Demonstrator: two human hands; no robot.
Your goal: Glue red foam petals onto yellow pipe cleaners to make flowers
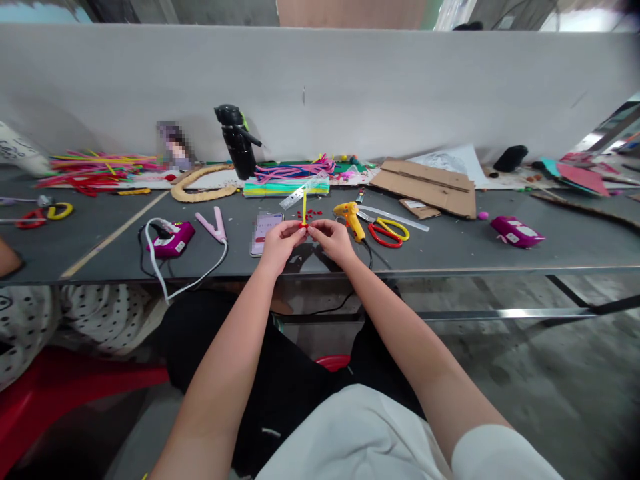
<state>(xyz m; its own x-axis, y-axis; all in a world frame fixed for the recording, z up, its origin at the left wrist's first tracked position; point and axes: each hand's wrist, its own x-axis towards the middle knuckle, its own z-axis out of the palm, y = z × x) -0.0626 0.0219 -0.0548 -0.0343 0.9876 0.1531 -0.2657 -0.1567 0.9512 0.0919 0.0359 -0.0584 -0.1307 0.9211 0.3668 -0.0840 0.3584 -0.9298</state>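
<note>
My left hand (283,241) and my right hand (333,239) meet over the front of the table, fingertips pinched close together. Between them stands a yellow pipe cleaner (305,205), upright, with a small red bit at its lower end where the fingers close on it. Its exact shape there is hidden by the fingertips. Several small red pieces (314,213) lie just behind my hands. A phone (260,233) rests beside my left hand. Near my right hand are a yellow glue gun (351,219) and scissors with red and yellow handles (386,233).
A clear ruler (303,191) lies by bundled pipe cleaners (295,172). Behind stand a black flask (238,143) and, rightward, cardboard (425,187). A pink hair straightener (214,225) and purple power strip (173,240) with a white cord sit left; another purple block (517,231) is right.
</note>
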